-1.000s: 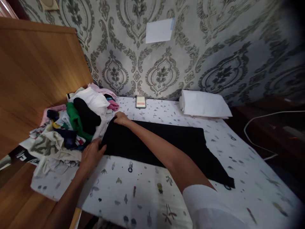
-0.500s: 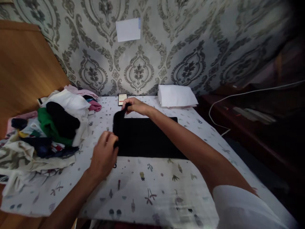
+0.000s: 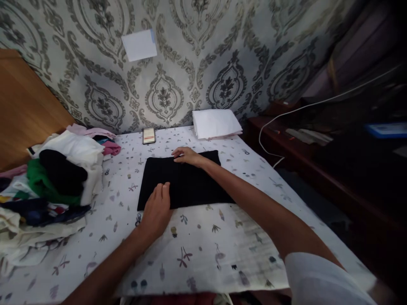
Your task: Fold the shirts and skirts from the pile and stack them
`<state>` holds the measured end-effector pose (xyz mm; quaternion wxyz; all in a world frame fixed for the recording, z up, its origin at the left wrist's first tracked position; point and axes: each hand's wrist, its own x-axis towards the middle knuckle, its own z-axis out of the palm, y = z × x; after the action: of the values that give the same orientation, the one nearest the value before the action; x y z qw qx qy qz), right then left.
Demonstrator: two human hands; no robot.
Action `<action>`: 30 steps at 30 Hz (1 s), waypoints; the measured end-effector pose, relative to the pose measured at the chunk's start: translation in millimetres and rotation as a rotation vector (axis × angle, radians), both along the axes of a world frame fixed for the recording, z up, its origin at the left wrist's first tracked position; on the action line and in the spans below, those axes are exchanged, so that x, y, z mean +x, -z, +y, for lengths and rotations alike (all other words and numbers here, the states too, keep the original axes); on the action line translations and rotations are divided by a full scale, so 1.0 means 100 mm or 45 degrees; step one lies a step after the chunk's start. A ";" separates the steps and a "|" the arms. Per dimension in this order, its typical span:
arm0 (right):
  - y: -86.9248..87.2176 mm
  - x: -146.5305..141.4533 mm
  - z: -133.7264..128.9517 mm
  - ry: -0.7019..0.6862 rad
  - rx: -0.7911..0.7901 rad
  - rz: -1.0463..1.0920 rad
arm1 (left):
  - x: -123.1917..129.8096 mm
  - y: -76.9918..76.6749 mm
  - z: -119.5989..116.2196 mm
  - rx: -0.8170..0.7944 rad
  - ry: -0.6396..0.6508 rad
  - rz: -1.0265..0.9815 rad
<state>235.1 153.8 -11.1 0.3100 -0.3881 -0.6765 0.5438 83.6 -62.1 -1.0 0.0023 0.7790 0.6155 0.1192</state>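
A black cloth lies flat in a folded, roughly rectangular shape on the white patterned sheet. My left hand rests on its near edge, left of the middle, with the fingers close together over the fabric; whether they pinch any of it cannot be made out. At the far edge of the cloth, my right hand touches the top with its fingers bent and somewhat apart.
Mixed clothes are heaped at the left. A phone and a folded white cloth lie near the patterned wall. A white cable hangs over dark red furniture at the right.
The raised left end of the black cloth now lies flat. Both hands have shifted right along the cloth, and my right hand has let go of the lifted fabric. The view has turned slightly.
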 end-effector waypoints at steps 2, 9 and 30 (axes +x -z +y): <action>0.01 -0.03 0.01 0.053 0.040 -0.020 | 0.05 -0.12 0.01 -0.133 -0.083 0.060; -0.07 0.01 0.09 0.175 0.187 -0.022 | 0.25 -0.30 0.03 -0.102 -0.012 0.099; -0.25 0.35 -1.32 -0.160 -0.881 -0.002 | 0.07 -0.15 0.12 0.102 0.009 -0.335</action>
<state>270.2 22.0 13.9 0.1254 -0.4280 -0.4750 0.7586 90.7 -50.6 13.7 0.0522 0.7582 0.6020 0.2449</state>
